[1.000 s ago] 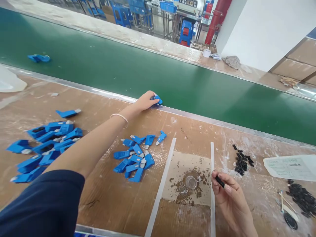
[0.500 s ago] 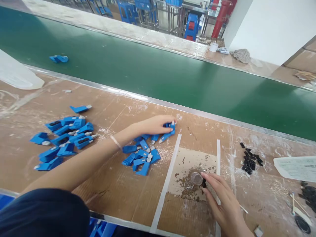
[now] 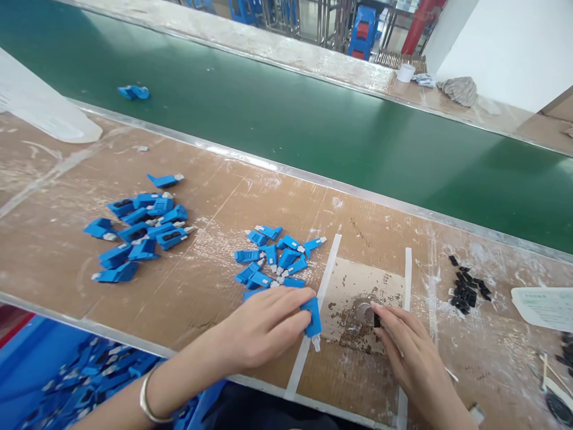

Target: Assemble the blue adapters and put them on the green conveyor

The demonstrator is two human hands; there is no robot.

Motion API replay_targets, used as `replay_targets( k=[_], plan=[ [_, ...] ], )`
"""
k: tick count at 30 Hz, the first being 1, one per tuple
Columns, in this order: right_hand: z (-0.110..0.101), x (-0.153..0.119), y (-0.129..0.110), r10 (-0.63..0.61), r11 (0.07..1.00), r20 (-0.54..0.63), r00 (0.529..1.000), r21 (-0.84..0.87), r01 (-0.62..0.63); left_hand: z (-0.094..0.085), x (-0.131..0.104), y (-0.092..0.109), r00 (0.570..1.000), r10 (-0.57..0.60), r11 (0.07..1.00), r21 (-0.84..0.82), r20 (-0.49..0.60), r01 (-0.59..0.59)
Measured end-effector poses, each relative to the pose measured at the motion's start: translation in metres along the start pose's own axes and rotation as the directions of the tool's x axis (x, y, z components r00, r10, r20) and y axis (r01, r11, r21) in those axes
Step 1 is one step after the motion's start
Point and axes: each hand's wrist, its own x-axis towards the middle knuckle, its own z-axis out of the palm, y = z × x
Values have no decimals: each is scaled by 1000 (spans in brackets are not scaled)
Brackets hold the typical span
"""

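My left hand (image 3: 268, 325) is closed on a blue plastic part (image 3: 314, 316) with a pale tip pointing down, held just left of a stained cardboard sheet (image 3: 344, 283). Between the thumb and fingers of my right hand (image 3: 414, 352) is a small black piece (image 3: 376, 321), close against a small clear cup (image 3: 364, 313) on that sheet. Beyond my left hand lies a loose group of similar blue parts (image 3: 289, 258). Farther left is a second group of blue parts (image 3: 142, 248), some showing black inserts.
A pile of small black pieces (image 3: 465, 292) lies to the right, near a white printed packet (image 3: 544, 307). Past the table runs a green conveyor belt (image 3: 268, 125) carrying one blue item (image 3: 133, 92). Below the table edge, a blue bin (image 3: 40, 358) holds many blue parts.
My left hand has drawn back from the far side of the nearer group, bringing one blue part toward me. My right hand stays by the cup with the black piece. The view has shifted.
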Motion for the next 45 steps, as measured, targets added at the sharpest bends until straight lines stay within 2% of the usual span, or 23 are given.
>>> replay_targets(
  k=[4, 8, 12, 16, 20, 23, 26, 37, 41, 45],
  plan=[
    [0, 2, 0, -19, 999, -19, 1000, -33, 18, 10, -8, 25, 999, -48, 996, -77, 7, 48],
    [-3, 3, -2, 17, 1000, -38, 999, -2, -17, 33, -11, 44, 990, -137, 973, -192, -27, 130],
    [-13, -5, -11, 140, 962, -80, 987, 247, -116, 56, -5, 58, 973, -176, 965, -222, -149, 141],
    [-25, -11, -21, 239, 837, -67, 969, 520, -170, 69, 9, 64, 954, -208, 936, -327, -218, 130],
    [-30, -4, -30, 238, 721, -92, 967, 683, -113, 74, 18, 66, 926, -272, 898, -415, -261, 147],
    [-30, 1, -33, 218, 685, -104, 970, 724, -76, 74, 21, 68, 922, -285, 892, -424, -261, 156],
    [-28, 0, -32, 193, 696, -92, 977, 714, -70, 74, 22, 68, 923, -284, 892, -425, -261, 154],
    [-28, 8, -29, 25, 847, -149, 988, 529, 59, 69, 26, 68, 934, -272, 895, -418, -231, 157],
    [-27, 3, -27, -100, 917, -157, 983, 368, 152, 68, 26, 70, 934, -295, 882, -433, -202, 185],
    [-21, -6, -25, -194, 956, -178, 965, 188, 227, 66, 28, 75, 907, -389, 853, -435, -161, 289]
  ],
)
